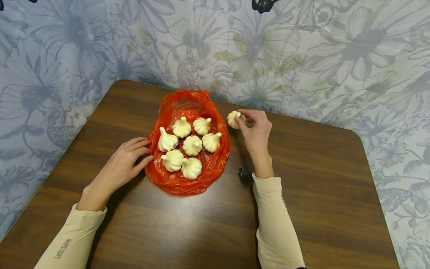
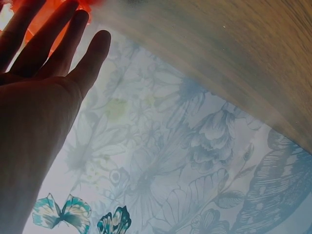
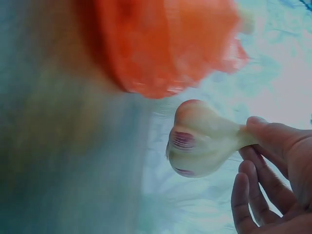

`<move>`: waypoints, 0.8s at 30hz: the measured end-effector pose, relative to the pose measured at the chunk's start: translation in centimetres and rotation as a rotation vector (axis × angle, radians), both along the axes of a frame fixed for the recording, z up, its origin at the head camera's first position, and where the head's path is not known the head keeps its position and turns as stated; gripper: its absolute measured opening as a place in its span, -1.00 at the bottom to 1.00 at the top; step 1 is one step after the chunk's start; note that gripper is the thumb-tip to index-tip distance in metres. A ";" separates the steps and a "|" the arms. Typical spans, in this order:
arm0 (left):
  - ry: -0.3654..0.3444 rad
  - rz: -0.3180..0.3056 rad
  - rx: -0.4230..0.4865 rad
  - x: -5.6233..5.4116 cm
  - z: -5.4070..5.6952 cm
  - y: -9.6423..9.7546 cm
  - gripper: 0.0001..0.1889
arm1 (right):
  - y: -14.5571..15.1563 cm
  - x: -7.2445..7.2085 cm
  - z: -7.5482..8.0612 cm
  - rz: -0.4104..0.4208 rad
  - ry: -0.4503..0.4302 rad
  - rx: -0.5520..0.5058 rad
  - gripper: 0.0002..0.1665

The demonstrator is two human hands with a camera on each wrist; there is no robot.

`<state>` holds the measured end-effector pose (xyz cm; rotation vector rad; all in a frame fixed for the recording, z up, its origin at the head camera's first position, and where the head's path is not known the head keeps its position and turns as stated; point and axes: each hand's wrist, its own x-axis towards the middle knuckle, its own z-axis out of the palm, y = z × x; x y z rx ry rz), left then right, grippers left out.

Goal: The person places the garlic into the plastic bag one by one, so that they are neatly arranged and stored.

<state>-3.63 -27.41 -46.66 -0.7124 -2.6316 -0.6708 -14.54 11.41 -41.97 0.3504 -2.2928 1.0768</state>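
A red plastic bag (image 1: 188,188) lies wide-mouthed on the table, its rim rolled outward. Several whitish garlic bulbs (image 1: 192,145) rest inside it, some with purple streaks. My left hand (image 1: 122,163) touches the bag's left edge with relaxed, extended fingers; in the left wrist view the fingers (image 2: 92,58) spread in front of the red plastic. Just right of the bag, my right hand (image 1: 256,130) holds up one garlic bulb (image 1: 233,119). The right wrist view shows thumb and fingertips pinching this bulb (image 3: 200,141) by its stem, its purple-marked base pointing away from the palm.
The brown wood-grain table (image 1: 322,179) extends to both sides and in front of the bag. Behind it rises a wall covering (image 1: 255,56) with a flower and butterfly pattern. A small black device (image 1: 246,175) sits at my right wrist.
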 end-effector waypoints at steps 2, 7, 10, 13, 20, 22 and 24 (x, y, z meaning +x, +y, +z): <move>-0.004 -0.001 0.004 0.0 0.0 0.0 -0.65 | 0.1 0.3 0.7 0.002 0.020 -0.018 -0.77; -0.003 -0.006 0.009 -0.1 -0.1 0.1 -0.65 | 0.2 0.9 2.0 0.006 0.045 -0.060 -0.78; -0.002 -0.010 0.010 -0.1 0.0 0.1 -0.66 | 0.1 1.3 2.6 0.005 0.045 -0.065 -0.78; 0.001 -0.016 0.013 -0.1 0.0 0.2 -0.65 | -0.3 2.0 3.4 0.029 0.052 -0.066 -0.78; 0.017 -0.016 0.016 -0.2 0.2 0.1 -0.69 | -1.7 4.0 5.5 0.170 0.103 -0.067 -0.76; 0.017 -0.019 0.019 -0.2 0.1 0.1 -0.72 | -2.1 4.5 5.7 0.202 0.101 -0.068 -0.76; 0.016 -0.023 0.022 -0.2 0.0 0.1 -0.73 | -2.4 4.9 5.8 0.228 0.089 -0.069 -0.76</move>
